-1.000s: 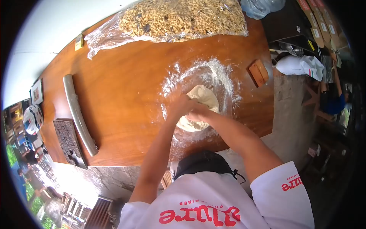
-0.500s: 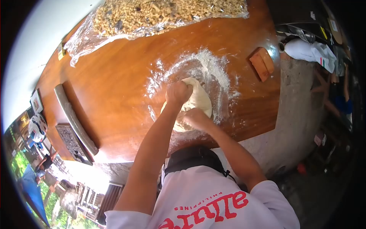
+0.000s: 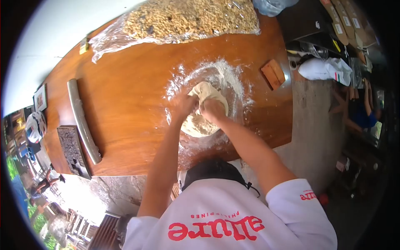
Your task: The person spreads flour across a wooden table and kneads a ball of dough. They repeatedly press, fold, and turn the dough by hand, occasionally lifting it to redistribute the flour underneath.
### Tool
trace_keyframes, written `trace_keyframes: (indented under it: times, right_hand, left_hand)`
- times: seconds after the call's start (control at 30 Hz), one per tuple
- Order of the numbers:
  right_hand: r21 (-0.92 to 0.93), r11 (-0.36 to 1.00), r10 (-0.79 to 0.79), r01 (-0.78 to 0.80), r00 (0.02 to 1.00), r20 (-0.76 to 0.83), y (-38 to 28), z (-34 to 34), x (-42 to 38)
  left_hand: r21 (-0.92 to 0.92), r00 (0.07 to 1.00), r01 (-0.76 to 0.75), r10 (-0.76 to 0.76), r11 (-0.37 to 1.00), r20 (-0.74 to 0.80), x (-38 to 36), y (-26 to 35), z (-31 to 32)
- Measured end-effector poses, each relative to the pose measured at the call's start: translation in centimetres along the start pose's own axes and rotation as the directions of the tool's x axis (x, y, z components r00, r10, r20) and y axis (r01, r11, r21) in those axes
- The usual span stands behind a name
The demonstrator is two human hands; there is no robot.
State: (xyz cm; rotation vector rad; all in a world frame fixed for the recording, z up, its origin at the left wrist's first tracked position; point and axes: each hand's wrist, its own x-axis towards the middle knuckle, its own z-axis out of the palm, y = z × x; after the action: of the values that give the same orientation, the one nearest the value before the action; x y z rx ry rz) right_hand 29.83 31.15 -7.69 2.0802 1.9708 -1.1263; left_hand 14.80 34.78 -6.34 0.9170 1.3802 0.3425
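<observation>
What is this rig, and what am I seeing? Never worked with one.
There is no robot here: it is a person working bare-handed. The current picture comes from one camera worn on the person's head, looking forward and down, so the shirt and arms rise from the bottom edge. The left hand and right hand are both on a lump of dough, though their fingers are partly hidden.

The dough lies on a wooden table, with scattered white powder, probably flour, around it. Toward the left are a long grey rod and a dark textured panel; to the right, a brown block. Small tan pieces lie on clear plastic at the far side.
</observation>
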Motion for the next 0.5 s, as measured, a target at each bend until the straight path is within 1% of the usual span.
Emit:
trace_keyframes:
  times: [0.03,0.07,0.13,0.17,0.2,0.23,0.27,0.3,0.33,0.37,0.4,0.43,0.47,0.5]
  right_hand:
    - [-0.138,0.977,-0.186,0.164,0.969,-0.162,0.5,1.2,-1.4]
    - [-0.145,0.974,-0.199,0.175,0.965,-0.17,0.8,2.2,-1.7]
    - [-0.012,0.978,-0.2,0.206,0.932,-0.302,1.1,3.4,-1.8]
    - [-0.023,0.969,-0.238,0.247,0.903,-0.358,1.7,3.8,-2.0]
    - [-0.03,0.969,-0.241,0.247,0.899,-0.366,2.6,4.0,-1.8]
    - [0.503,0.833,-0.12,0.229,0.963,-0.241,3.7,3.6,-1.3]
    - [0.881,0.464,-0.084,0.092,0.995,-0.06,5.1,3.4,-1.0]
    - [0.979,-0.047,0.082,-0.199,0.976,0.202,4.5,0.8,-3.2]
    - [0.976,-0.035,0.091,-0.213,0.972,0.215,5.4,0.9,-4.6]
    - [0.913,-0.339,0.0,-0.228,0.97,0.243,6.1,0.6,-5.6]
    - [0.76,-0.603,-0.101,-0.245,0.968,0.231,6.2,-0.2,-5.5]
    - [0.801,-0.532,-0.04,-0.275,0.953,0.301,6.0,-1.0,-5.2]
    - [0.804,-0.518,-0.047,-0.293,0.948,0.316,5.8,-1.8,-4.5]
    - [0.872,-0.378,-0.103,-0.311,0.95,0.294,5.2,-3.2,-3.2]
  left_hand:
    - [-0.016,0.999,0.047,-0.047,0.999,0.015,-1.0,-1.1,0.6]
    - [0.025,0.989,0.047,-0.05,0.999,0.141,-2.0,-2.3,1.0]
    - [0.09,0.955,0.171,-0.188,0.981,0.23,-3.4,-4.3,2.3]
    - [0.084,0.958,0.162,-0.177,0.983,0.224,-4.4,-5.6,3.0]
    - [-0.016,0.969,0.178,-0.172,0.984,0.176,-5.0,-7.0,3.7]
    - [-0.116,0.976,0.183,-0.167,0.976,0.137,-5.3,-7.0,4.2]
    - [-0.122,0.977,0.174,-0.155,0.977,0.149,-5.0,-6.8,4.5]
    - [-0.047,0.985,0.142,-0.136,0.989,0.109,-5.4,-6.1,4.6]
    - [0.026,0.99,0.123,-0.124,0.992,0.067,-5.7,-6.3,4.7]
    - [0.143,0.991,0.119,-0.127,0.983,0.048,-5.0,-6.6,4.9]
    - [0.124,0.992,0.115,-0.121,0.986,0.042,-4.8,-6.3,5.0]
    - [0.217,0.991,0.134,-0.134,0.967,-0.016,-4.6,-6.0,5.2]
    - [0.307,0.986,0.166,-0.15,0.937,-0.075,-4.6,-5.8,5.4]
    - [0.296,0.985,0.168,-0.151,0.94,-0.078,-4.5,-6.1,5.6]
